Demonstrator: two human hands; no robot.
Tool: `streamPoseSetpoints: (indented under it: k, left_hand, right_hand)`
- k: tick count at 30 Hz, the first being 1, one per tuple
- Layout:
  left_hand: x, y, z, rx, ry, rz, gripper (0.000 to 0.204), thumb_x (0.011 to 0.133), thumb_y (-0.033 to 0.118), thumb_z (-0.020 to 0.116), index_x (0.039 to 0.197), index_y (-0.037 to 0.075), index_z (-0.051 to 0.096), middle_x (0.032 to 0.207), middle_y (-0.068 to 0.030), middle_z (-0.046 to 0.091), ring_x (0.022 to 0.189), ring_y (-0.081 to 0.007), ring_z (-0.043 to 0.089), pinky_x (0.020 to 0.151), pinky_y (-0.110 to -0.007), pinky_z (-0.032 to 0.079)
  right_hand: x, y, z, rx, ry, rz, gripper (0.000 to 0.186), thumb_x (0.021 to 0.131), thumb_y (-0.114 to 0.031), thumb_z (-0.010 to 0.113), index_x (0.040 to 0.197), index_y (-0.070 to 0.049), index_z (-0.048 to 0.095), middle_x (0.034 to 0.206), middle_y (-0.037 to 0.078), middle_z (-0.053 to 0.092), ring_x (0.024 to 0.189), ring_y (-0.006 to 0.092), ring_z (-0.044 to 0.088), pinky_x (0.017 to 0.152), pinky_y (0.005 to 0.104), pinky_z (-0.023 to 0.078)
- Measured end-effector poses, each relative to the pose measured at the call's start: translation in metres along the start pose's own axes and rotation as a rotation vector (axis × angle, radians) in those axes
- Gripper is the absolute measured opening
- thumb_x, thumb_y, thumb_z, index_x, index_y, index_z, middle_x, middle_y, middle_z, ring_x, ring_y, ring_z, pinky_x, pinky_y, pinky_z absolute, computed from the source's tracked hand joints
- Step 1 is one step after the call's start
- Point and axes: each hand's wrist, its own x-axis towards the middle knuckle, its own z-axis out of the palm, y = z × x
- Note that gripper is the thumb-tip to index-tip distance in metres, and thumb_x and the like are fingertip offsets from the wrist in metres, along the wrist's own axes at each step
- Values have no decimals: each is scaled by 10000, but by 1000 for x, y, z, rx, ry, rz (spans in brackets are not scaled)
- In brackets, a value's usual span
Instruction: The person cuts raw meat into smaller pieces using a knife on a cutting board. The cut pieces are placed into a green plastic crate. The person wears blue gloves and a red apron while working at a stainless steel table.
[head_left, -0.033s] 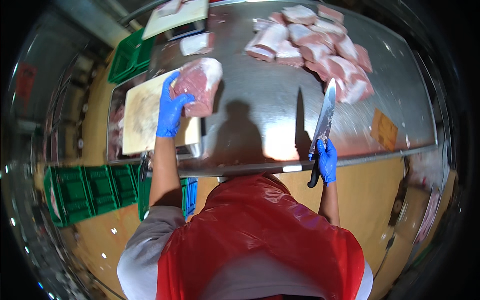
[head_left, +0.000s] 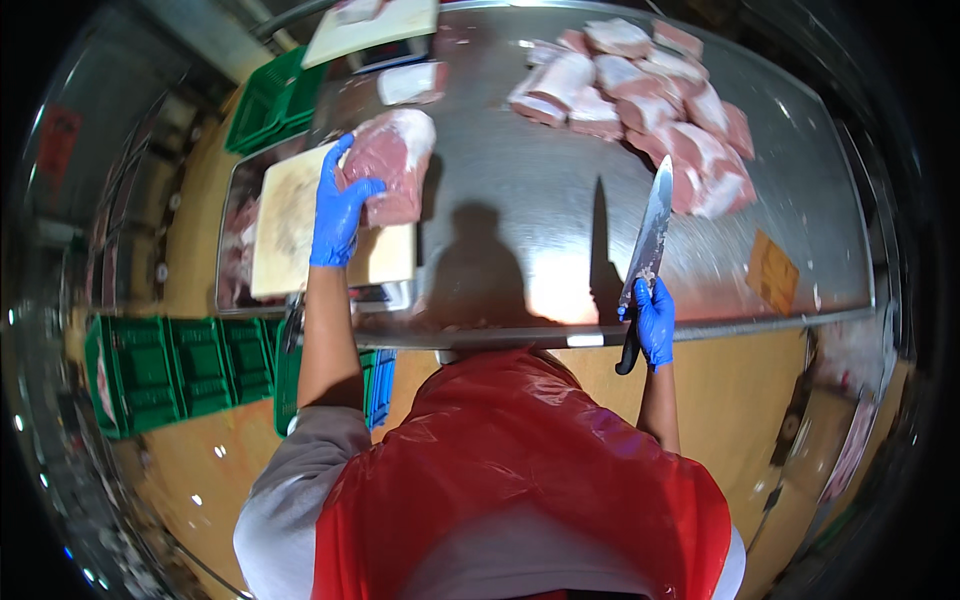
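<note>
Left hand, blue glove: grasping a large meat piece, fingers spread along its left side, thumb laid across the near face. Meat piece sits left of centre, pink with a whitish fat side at its far end, overlapping the right edge of a cream cutting board; can't tell if it rests there or is held up.

Right hand, also blue-gloved: closed round a knife near where blade meets black handle. Blade points away from the person, tip in line with the near edge of the meat pile; can't tell if they touch. Hand is at the near edge of the metal table.

Pile lies at the far right of the table, cuts heaped together. One smaller cut lies apart, beyond the large piece, near a second pale board at the far left. Orange-brown flat piece on the table, right of the knife. Green crate off the table's left side; more green crates lower left. Person wears a red apron and grey sleeves.
</note>
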Motion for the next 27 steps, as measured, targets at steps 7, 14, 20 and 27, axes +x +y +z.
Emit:
streamPoseSetpoints:
  k: [7,14,20,27]
  left_hand:
    - [-107,-54,-90,998,-12,62,478,960,301,657,1345,42,542,929,-241,707,836,-360,706,764,-447,551]
    - [-113,-33,-250,983,407,443,199,969,208,624,1050,36,681,903,-173,714,756,-265,701,694,-364,551]
    - [-91,-33,-248,762,284,622,441,773,26,764,1164,42,561,1121,-182,580,1020,-359,599,857,-421,509]
    - [-82,-46,-190,1075,378,347,377,763,66,793,1120,58,671,1114,-121,604,1074,-312,577,915,-411,515]
  right_hand:
    - [9,-55,157,-83,-262,-120,225,1052,-254,561,1094,-37,603,797,23,602,644,116,598,567,266,518]
    - [-30,-96,301,-181,-377,-112,232,1050,-245,554,1131,-29,581,772,52,620,596,154,650,516,287,540]
    - [-56,-136,391,-467,-463,-312,254,1033,-252,588,1038,2,591,686,71,638,557,111,608,504,278,484]
    - [-52,-154,417,-597,-447,-457,253,1020,-245,606,1024,7,582,688,155,661,591,224,683,535,350,510]
